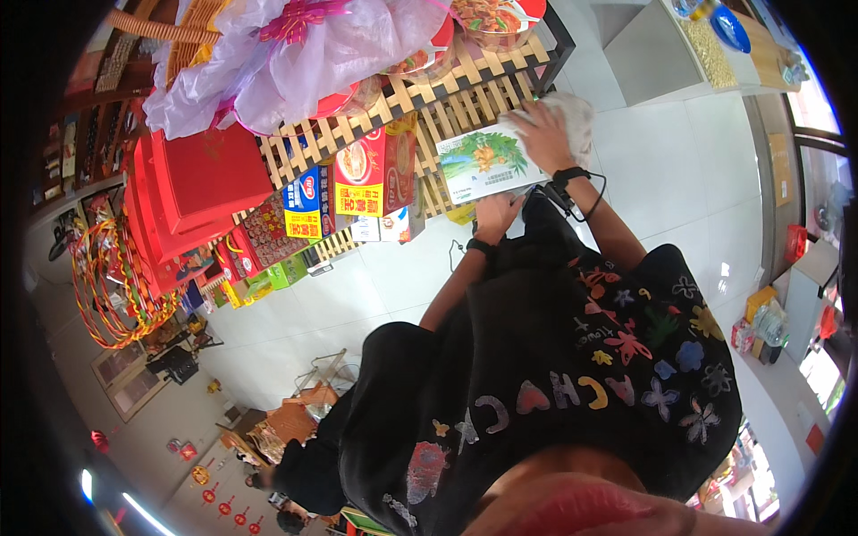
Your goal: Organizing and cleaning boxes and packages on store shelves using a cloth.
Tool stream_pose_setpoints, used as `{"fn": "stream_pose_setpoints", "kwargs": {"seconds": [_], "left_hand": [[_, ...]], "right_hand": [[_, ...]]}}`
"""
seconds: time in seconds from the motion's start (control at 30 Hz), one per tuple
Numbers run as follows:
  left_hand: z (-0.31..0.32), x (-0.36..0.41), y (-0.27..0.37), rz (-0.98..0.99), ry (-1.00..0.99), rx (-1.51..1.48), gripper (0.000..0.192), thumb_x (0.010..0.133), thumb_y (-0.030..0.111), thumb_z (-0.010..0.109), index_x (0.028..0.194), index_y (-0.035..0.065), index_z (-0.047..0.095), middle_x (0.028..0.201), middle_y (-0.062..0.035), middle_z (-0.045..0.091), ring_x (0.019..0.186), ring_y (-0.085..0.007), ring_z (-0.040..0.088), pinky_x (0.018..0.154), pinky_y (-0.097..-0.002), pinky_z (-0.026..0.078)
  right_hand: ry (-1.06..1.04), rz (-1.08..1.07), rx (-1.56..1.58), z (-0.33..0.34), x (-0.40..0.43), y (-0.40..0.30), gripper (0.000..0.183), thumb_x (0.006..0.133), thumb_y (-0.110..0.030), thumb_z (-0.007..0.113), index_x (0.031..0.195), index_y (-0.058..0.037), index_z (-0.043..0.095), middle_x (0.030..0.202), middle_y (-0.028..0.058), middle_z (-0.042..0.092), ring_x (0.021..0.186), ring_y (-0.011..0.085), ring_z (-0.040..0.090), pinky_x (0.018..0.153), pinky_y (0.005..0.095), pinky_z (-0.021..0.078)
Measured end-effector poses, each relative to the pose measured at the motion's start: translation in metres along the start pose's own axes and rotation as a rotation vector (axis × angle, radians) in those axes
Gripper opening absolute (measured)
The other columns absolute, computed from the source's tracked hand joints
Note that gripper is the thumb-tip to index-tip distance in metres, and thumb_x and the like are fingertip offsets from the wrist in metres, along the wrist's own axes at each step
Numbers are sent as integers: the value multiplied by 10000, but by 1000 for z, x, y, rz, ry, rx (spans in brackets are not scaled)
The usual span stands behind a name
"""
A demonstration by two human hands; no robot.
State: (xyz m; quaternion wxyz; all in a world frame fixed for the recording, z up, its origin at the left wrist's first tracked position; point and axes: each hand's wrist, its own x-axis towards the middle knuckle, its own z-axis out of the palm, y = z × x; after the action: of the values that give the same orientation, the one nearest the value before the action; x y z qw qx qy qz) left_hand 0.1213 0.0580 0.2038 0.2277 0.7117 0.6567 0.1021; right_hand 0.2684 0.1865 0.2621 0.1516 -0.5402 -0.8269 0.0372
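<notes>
A white carton (491, 164) printed with green leaves lies on the lower slatted wooden shelf (448, 114) in front of me. My left hand (497, 216) grips its near edge, the fingertips partly hidden by the box. Over the carton's right end, my right hand (544, 137) holds a pale cloth (570, 117), its fingers spread across the fabric. A black band circles each wrist, and a dark cable (598, 194) hangs at the right one.
Red and yellow food cartons (375, 167) and red gift boxes (208, 174) fill the rack to the left. Above stand a plastic-wrapped basket (322, 74) and red-lidded bowls (499, 20). A grey counter (653, 57) is at the upper right. Another person (305, 476) is behind, lower left.
</notes>
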Motion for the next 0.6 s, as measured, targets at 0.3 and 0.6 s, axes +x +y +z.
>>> {"fn": "stream_pose_setpoints", "kwargs": {"seconds": [0.3, 0.6], "left_hand": [[10, 4, -8, 10, -82, -48, 386, 833, 402, 580, 699, 56, 685, 686, -159, 632, 664, -337, 618, 615, -443, 490], [15, 3, -4, 155, 92, -19, 425, 851, 414, 568, 668, 40, 655, 653, -170, 610, 618, -347, 603, 542, -444, 480]], "right_hand": [[-150, 821, 1066, 72, -30, 106, 524, 948, -413, 445, 1275, -7, 491, 1175, 162, 582, 1056, 252, 562, 906, 320, 429], [-187, 964, 1543, 155, -95, 137, 578, 984, -404, 386, 1354, 40, 386, 1296, 141, 506, 1151, 199, 504, 1002, 290, 367]]}}
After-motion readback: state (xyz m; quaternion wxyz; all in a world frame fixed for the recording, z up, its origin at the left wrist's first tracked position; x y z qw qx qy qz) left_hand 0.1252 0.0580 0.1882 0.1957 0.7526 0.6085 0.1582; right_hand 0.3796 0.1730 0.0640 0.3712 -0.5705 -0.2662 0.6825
